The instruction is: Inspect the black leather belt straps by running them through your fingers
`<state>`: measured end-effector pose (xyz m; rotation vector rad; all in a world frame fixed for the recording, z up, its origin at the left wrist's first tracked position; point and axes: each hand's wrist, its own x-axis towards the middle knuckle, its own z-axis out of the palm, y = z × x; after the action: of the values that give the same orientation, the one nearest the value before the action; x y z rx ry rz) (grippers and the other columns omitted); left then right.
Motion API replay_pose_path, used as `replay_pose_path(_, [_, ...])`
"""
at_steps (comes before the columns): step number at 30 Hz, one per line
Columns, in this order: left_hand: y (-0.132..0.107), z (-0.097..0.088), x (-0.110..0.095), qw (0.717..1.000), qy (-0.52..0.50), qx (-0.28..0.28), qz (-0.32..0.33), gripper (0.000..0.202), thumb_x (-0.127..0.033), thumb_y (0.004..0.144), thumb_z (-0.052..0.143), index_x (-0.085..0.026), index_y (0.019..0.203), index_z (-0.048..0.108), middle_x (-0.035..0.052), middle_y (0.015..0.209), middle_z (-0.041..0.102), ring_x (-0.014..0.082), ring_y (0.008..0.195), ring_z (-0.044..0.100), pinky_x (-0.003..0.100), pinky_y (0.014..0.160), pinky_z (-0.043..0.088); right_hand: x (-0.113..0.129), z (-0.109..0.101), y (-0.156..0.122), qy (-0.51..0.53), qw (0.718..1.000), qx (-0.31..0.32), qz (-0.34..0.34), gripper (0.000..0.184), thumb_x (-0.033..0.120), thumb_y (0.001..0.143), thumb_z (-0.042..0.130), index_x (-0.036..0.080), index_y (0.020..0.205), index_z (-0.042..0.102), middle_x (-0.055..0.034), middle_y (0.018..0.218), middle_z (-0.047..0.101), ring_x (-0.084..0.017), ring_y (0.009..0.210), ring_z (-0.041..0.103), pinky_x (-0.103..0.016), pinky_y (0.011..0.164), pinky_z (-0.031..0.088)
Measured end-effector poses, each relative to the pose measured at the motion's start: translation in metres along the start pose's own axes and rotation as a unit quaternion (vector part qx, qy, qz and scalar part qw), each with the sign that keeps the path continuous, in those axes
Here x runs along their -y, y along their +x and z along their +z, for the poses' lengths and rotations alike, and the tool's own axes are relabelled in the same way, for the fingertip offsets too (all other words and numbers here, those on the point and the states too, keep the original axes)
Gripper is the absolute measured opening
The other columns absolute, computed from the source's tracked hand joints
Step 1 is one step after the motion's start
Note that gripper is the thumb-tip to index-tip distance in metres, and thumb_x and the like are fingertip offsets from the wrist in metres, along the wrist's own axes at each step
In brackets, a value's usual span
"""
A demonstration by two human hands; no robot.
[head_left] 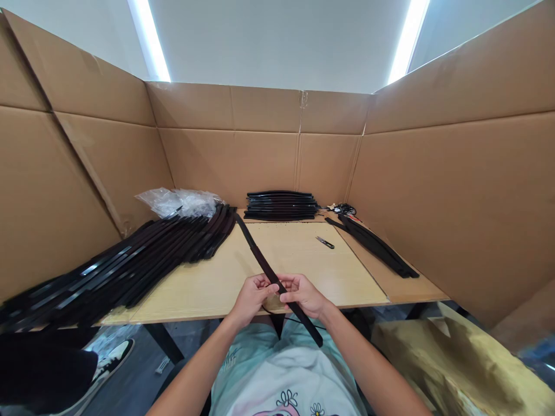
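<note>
"So, what have the hands got?"

"One long black strip [265, 264], possibly rubber. The left hand [252, 299] and right hand [302, 295] sit close together near its lower end, fingers curled around it in a pinch. I can't make out the thumbs."

"Where does it lie?"

"It slants across the front edge of the table [299, 254]. The upper end reaches toward the big pile [130, 267] of similar strips, and the lower end hangs over the person's lap."

"What's nearby?"

"Small snips [325, 242] lie on the table, right of the strip. A stack [281, 205] sits at the back, and a bundle [377, 245] lies on the right."

"Which step is this?"

"It looks like handling one strip apart from the rest. That calls for a steady two-handed pinch, keeping the long end clear of the pile."
</note>
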<state>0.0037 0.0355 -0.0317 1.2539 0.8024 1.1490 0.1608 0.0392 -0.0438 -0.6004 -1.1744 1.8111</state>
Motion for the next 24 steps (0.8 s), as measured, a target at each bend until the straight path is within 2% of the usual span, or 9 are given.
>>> replay_pose_path(2, [0.0002,-0.0009,0.0009,1.0,0.011,0.008,-0.008,0.03,-0.036,0.057,0.078,-0.012,0.066,0.064,-0.0008,0.058,0.058,0.0093,0.052,0.046,0.02,0.048,0.032,0.0003,0.0011,-0.0007,-0.025,1.0,0.013,0.003,0.049,0.012,0.05,0.084,0.017,0.097,0.07,0.0021,0.074,0.065,-0.005,0.049,0.051,-0.017,0.043,0.048])
replay_pose_path(5, [0.0002,-0.002,0.0017,0.999,0.032,-0.005,-0.008,0.03,-0.036,0.057,0.077,-0.013,0.056,0.058,-0.0067,0.046,0.044,0.005,0.042,0.033,0.018,0.042,0.021,0.0015,0.0024,-0.003,-0.055,0.998,0.028,-0.006,0.043,0.015,0.056,0.083,0.015,0.097,0.07,0.0045,0.069,0.061,-0.002,0.043,0.046,-0.015,0.04,0.045])
replay_pose_path(7, [-0.0004,-0.0021,0.0013,0.999,0.031,-0.009,-0.008,0.032,-0.036,0.058,0.077,-0.014,0.054,0.054,-0.008,0.043,0.041,0.0043,0.04,0.03,0.018,0.041,0.02,0.0023,0.0024,-0.0043,-0.056,0.998,0.035,-0.013,0.043,0.018,0.058,0.082,0.016,0.1,0.069,0.0052,0.067,0.06,-0.002,0.043,0.045,-0.014,0.041,0.043])
replay_pose_path(11, [-0.002,-0.0011,-0.0009,1.0,0.012,0.008,-0.016,0.034,-0.037,0.059,0.076,-0.015,0.053,0.051,-0.0045,0.044,0.051,0.0065,0.041,0.039,0.018,0.041,0.025,0.0026,0.0007,-0.0051,-0.051,0.997,0.055,-0.009,0.047,0.025,0.063,0.08,0.017,0.106,0.065,0.0006,0.074,0.065,-0.007,0.05,0.056,-0.016,0.044,0.044])
replay_pose_path(16, [-0.0035,0.0009,-0.0034,1.0,-0.002,-0.013,-0.006,0.033,-0.037,0.061,0.075,-0.017,0.055,0.05,-0.0045,0.042,0.054,0.0065,0.037,0.04,0.018,0.04,0.026,0.003,0.0015,-0.0051,0.013,1.0,0.024,0.007,0.032,0.041,0.076,0.069,0.014,0.092,0.066,-0.0049,0.069,0.067,-0.008,0.049,0.055,-0.017,0.044,0.039])
replay_pose_path(19, [-0.0042,0.0019,-0.0038,1.0,-0.024,-0.017,-0.005,0.032,-0.037,0.062,0.075,-0.017,0.058,0.05,-0.003,0.046,0.058,0.0084,0.038,0.045,0.019,0.04,0.029,0.0035,0.0025,-0.0054,0.052,0.999,0.01,0.011,0.031,0.036,0.073,0.073,0.013,0.093,0.067,-0.0054,0.071,0.067,-0.009,0.057,0.057,-0.017,0.047,0.039])
replay_pose_path(24, [-0.0029,0.0021,-0.0007,0.999,-0.005,-0.05,0.021,0.032,-0.034,0.062,0.076,-0.016,0.055,0.05,-0.0027,0.048,0.06,0.0091,0.042,0.05,0.019,0.044,0.035,-0.001,-0.0014,-0.0025,0.072,0.997,-0.009,0.009,0.046,0.029,0.068,0.078,0.017,0.109,0.063,-0.0049,0.073,0.067,-0.01,0.062,0.057,-0.018,0.05,0.04])
